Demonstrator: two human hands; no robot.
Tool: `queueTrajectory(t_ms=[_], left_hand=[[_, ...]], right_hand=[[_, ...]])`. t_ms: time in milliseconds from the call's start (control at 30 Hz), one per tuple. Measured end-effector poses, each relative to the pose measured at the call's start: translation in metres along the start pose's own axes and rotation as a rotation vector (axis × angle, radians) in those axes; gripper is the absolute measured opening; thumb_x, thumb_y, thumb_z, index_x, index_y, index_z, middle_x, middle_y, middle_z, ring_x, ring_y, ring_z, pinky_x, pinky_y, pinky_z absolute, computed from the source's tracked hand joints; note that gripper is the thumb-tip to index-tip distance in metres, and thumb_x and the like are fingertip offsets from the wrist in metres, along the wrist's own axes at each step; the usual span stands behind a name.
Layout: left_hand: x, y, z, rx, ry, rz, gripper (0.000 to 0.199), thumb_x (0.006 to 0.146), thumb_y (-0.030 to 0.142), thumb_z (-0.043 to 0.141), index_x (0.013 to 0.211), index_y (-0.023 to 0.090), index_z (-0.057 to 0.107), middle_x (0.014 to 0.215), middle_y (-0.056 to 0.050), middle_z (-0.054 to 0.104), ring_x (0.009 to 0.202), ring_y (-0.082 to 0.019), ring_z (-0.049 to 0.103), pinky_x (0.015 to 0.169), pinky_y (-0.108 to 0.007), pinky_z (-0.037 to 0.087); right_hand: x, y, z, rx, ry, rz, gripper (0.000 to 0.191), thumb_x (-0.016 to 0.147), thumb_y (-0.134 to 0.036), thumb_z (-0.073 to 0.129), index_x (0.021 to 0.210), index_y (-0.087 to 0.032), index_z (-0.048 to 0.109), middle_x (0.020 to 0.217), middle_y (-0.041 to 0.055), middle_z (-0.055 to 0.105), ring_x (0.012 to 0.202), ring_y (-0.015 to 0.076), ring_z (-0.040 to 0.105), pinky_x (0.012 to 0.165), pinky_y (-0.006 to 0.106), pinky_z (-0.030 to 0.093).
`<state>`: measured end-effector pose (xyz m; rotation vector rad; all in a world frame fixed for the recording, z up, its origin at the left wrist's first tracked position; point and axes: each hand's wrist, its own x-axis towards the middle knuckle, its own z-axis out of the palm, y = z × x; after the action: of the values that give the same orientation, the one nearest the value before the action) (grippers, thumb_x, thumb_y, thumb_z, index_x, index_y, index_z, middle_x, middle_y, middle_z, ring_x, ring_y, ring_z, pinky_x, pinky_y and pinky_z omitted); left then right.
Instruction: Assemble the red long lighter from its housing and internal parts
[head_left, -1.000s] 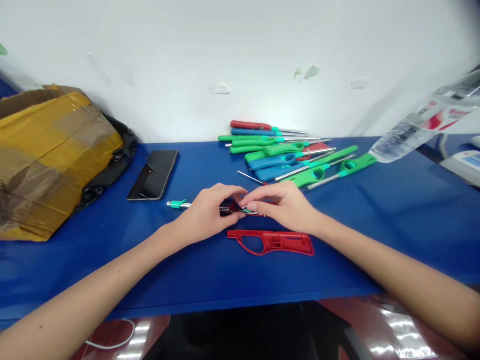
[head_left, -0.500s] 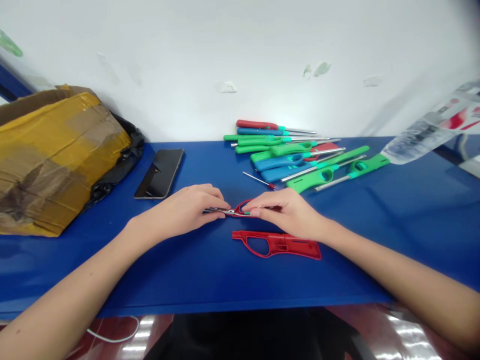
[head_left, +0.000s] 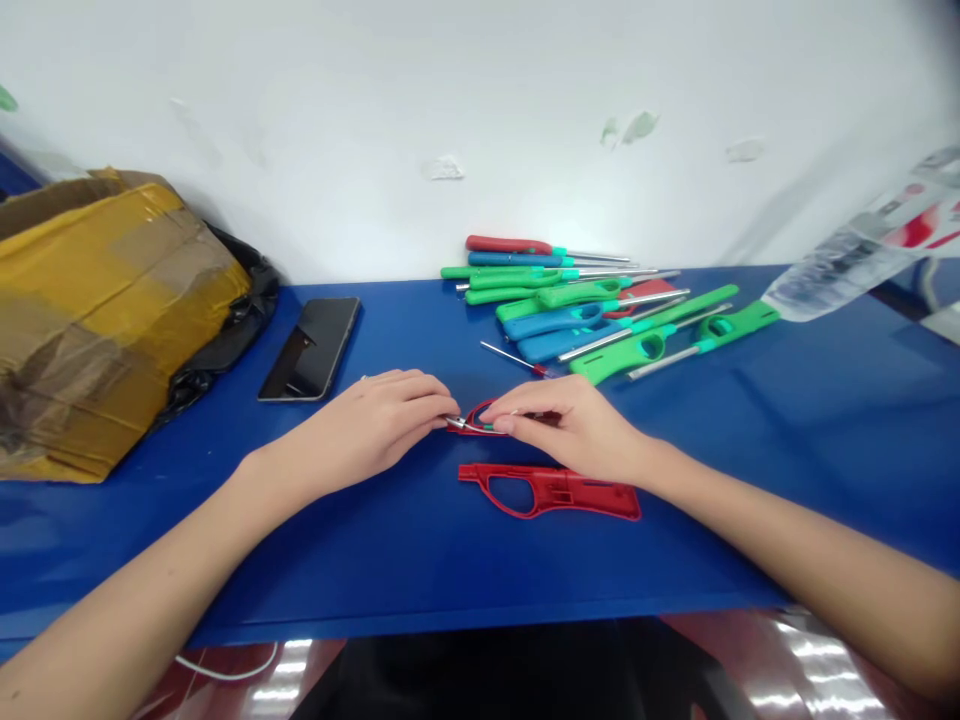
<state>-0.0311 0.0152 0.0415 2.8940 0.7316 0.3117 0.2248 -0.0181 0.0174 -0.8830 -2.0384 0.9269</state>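
My left hand (head_left: 386,415) is closed over a slim metal tube (head_left: 457,422), most of which its fingers hide. The tube's end meets a red lighter shell half (head_left: 474,412) lying on the blue table. Over that same half, my right hand (head_left: 574,425) pinches a thin pale wire (head_left: 484,430) with a small green bit on it between thumb and fingers. The hand covers the rest of this half. Nearer the table's front edge lies a second red lighter shell half (head_left: 581,495), its hollow inside facing up.
Several red, blue and green stick lighters (head_left: 592,315) lie heaped by the wall. A thin metal rod with a red end (head_left: 514,357) is just in front. A phone (head_left: 310,350) and taped cardboard box (head_left: 112,320) stand left; a plastic bottle (head_left: 840,265) lies right.
My left hand has turned palm-down, its fingers now covering more of the metal tube. My right hand keeps its pinch almost in place. The whole view has shifted slightly.
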Motion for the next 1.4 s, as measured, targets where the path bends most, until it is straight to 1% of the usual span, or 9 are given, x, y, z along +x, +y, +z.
queueTrajectory(t_ms=[300,533,700,833,967,1033,1133,1233,1400], left_hand=[[0.005,0.004,0.003,-0.129,0.030,0.073,0.025,0.101,0.017,0.040,0.119,0.017,0.059,0.115,-0.008,0.067,0.109,-0.018,0.060,0.095,-0.029,0.049],[0.006,0.004,0.013,-0.062,0.102,0.119,0.027,0.101,0.015,0.039,0.122,0.015,0.056,0.120,-0.011,0.066,0.114,-0.020,0.061,0.099,-0.034,0.051],[0.007,0.006,0.015,-0.089,0.067,0.109,0.021,0.101,0.016,0.040,0.113,0.016,0.057,0.118,-0.010,0.065,0.116,-0.019,0.060,0.102,-0.034,0.049],[0.008,0.005,0.016,-0.099,0.039,0.115,0.020,0.101,0.015,0.040,0.112,0.016,0.058,0.117,-0.010,0.065,0.119,-0.020,0.058,0.104,-0.035,0.048],[0.007,0.003,0.017,-0.100,0.036,0.111,0.021,0.101,0.016,0.041,0.112,0.017,0.059,0.117,-0.010,0.066,0.120,-0.020,0.058,0.105,-0.035,0.047],[0.007,0.002,0.018,-0.100,0.036,0.109,0.021,0.101,0.017,0.041,0.112,0.017,0.059,0.117,-0.010,0.066,0.119,-0.020,0.058,0.105,-0.035,0.047],[0.007,0.001,0.018,-0.099,0.033,0.108,0.022,0.101,0.017,0.041,0.114,0.017,0.059,0.118,-0.010,0.065,0.120,-0.019,0.057,0.106,-0.035,0.047],[0.006,0.001,0.018,-0.101,0.034,0.101,0.023,0.101,0.017,0.041,0.115,0.017,0.059,0.120,-0.010,0.064,0.121,-0.020,0.057,0.105,-0.035,0.048],[0.007,0.003,0.018,-0.110,0.043,0.086,0.024,0.101,0.017,0.040,0.114,0.018,0.060,0.120,-0.009,0.065,0.120,-0.020,0.058,0.105,-0.036,0.049]], right_hand=[[-0.001,-0.003,-0.001,0.000,0.040,-0.008,0.018,0.092,-0.029,0.062,0.096,-0.019,0.077,0.095,0.0024,0.078,0.078,0.0142,0.069,0.067,0.024,0.054],[-0.002,-0.003,0.000,-0.080,0.112,-0.043,0.019,0.094,-0.028,0.059,0.091,-0.018,0.075,0.091,0.0031,0.077,0.082,0.0153,0.068,0.074,0.027,0.053],[-0.004,-0.001,0.002,-0.201,0.159,-0.105,0.019,0.095,-0.024,0.056,0.086,-0.018,0.071,0.094,0.0032,0.075,0.089,0.0146,0.066,0.082,0.027,0.050],[-0.003,-0.003,0.001,-0.259,0.069,-0.045,0.014,0.094,-0.024,0.058,0.089,-0.019,0.070,0.091,0.0012,0.075,0.084,0.0139,0.065,0.079,0.026,0.048],[0.000,-0.007,-0.004,-0.265,0.023,0.031,0.016,0.093,-0.029,0.058,0.091,-0.019,0.071,0.085,0.0010,0.074,0.069,0.0118,0.062,0.063,0.024,0.045],[0.001,-0.009,-0.009,-0.283,-0.018,0.041,0.017,0.094,-0.026,0.056,0.094,-0.018,0.071,0.087,0.0023,0.073,0.068,0.0122,0.061,0.063,0.025,0.046],[0.001,-0.012,-0.018,-0.331,-0.148,0.008,0.020,0.089,-0.020,0.057,0.105,-0.016,0.069,0.096,0.0057,0.073,0.082,0.0170,0.064,0.072,0.029,0.049],[-0.002,-0.014,-0.029,-0.354,-0.268,-0.016,0.035,0.083,-0.016,0.061,0.118,-0.015,0.063,0.111,0.0090,0.070,0.103,0.0219,0.062,0.086,0.034,0.051],[-0.009,-0.011,-0.043,-0.419,-0.331,-0.047,0.040,0.082,-0.018,0.066,0.123,-0.020,0.064,0.123,0.0085,0.068,0.115,0.0242,0.061,0.100,0.039,0.047]])
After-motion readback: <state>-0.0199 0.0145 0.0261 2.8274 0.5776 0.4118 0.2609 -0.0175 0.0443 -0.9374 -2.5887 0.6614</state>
